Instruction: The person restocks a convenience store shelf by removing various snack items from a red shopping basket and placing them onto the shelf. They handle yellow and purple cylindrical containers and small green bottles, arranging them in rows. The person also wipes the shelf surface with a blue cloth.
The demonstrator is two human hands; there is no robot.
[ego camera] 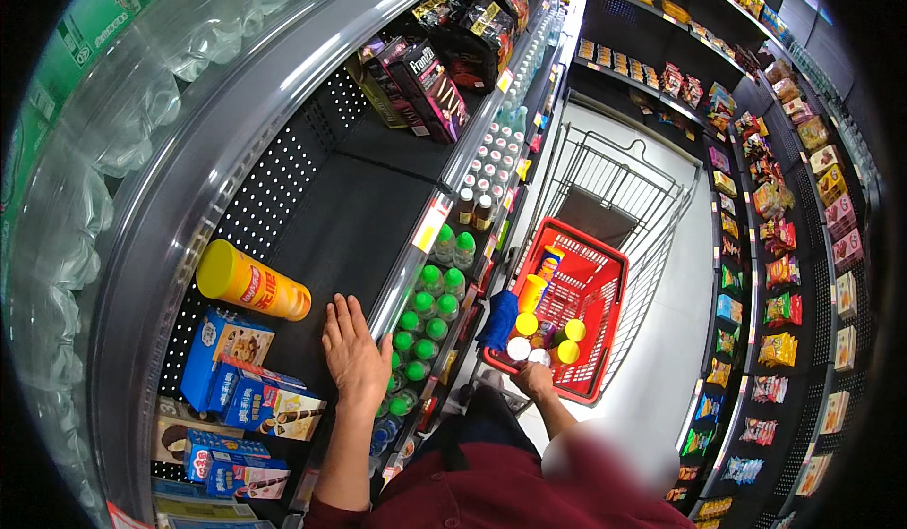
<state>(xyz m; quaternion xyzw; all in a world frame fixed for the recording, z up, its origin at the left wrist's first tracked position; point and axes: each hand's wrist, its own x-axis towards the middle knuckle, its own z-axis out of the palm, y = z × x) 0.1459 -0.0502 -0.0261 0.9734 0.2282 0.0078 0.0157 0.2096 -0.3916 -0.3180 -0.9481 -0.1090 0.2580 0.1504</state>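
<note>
My left hand (354, 355) rests palm down on the black shelf (354, 224), fingers extended, holding nothing. Just beyond its fingertips, a yellow-lidded Lay's chip canister (254, 281) lies tilted towards the shelf back. Blue biscuit boxes (269, 401) stand left of my wrist. My right hand (535, 381) is at the near rim of a red plastic basket (592, 295), its fingers curled and partly hidden; whether it grips the rim cannot be told. Inside the basket are several canisters with yellow lids (525, 324) and white lids (518, 348). A blue cloth (500, 322) hangs over its left rim.
The basket sits in a wire shopping cart (620, 168) in the aisle. Below the shelf edge (404, 274) stand green-capped bottles (425, 302). Dark boxes (429, 90) are farther along the shelf. Snack packets (779, 309) line the shelves on the right; large plastic bottles (117, 118) sit above left.
</note>
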